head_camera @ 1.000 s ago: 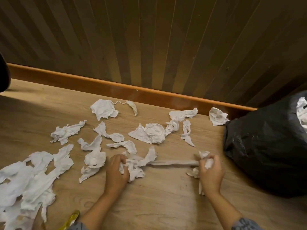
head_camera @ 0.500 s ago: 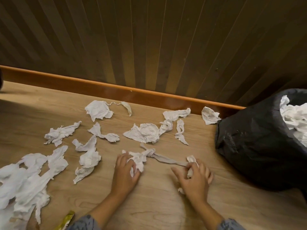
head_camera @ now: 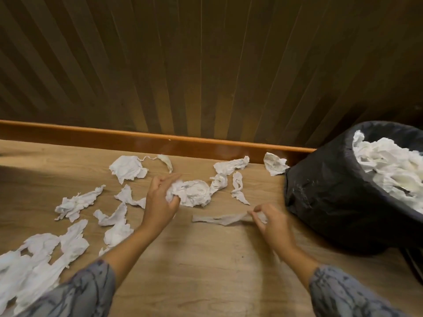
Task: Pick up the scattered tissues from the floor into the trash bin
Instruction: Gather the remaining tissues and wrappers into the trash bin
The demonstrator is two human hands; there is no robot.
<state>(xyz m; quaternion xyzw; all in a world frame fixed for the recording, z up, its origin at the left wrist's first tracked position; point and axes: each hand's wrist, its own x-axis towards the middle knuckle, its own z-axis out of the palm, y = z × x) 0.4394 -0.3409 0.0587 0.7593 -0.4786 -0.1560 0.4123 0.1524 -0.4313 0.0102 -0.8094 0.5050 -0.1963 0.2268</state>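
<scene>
Several crumpled white tissues lie scattered on the wooden floor [head_camera: 206, 266]. My left hand [head_camera: 160, 200] is closed on a wad of tissue and presses against the big crumpled tissue [head_camera: 196, 193] in the middle. My right hand [head_camera: 270, 223] grips a small wad joined to a long twisted tissue strip [head_camera: 219, 218] that lies flat to its left. The trash bin [head_camera: 338, 197], lined with a black bag and heaped with white tissues, stands at the right, close to my right hand.
A slatted wooden wall [head_camera: 206, 65] with an orange skirting board [head_camera: 137, 138] closes the far side. A large heap of tissues [head_camera: 41, 259] spreads at the lower left, with more pieces [head_camera: 77, 202] left of my left hand.
My left hand let go of the strip's left end and moved up to the big crumpled tissue with a wad. My right hand kept its wad. The view shifted right, showing more of the bin.
</scene>
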